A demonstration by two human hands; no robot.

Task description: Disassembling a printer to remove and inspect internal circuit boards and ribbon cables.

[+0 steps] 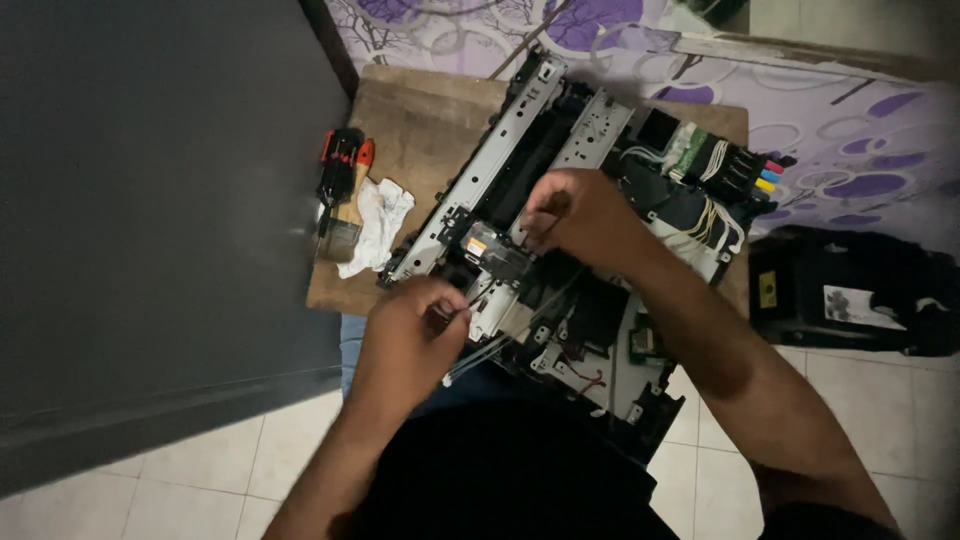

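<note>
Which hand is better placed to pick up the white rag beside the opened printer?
Probably the left hand. It is on the same side as the white rag, which lies on the wooden board left of the printer chassis. The right hand is over the carriage, farther away.

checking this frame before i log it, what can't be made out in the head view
- Left hand: its fingertips curl under, so what they pinch is hidden, though thin white tubes run out from beside it.
- Right hand: covers the part of the opened printer beneath it; grip unclear.
- Black casing: dim, and cut off by the right edge.
- Tools beside the white cloth: too small and dark to tell apart.
</note>
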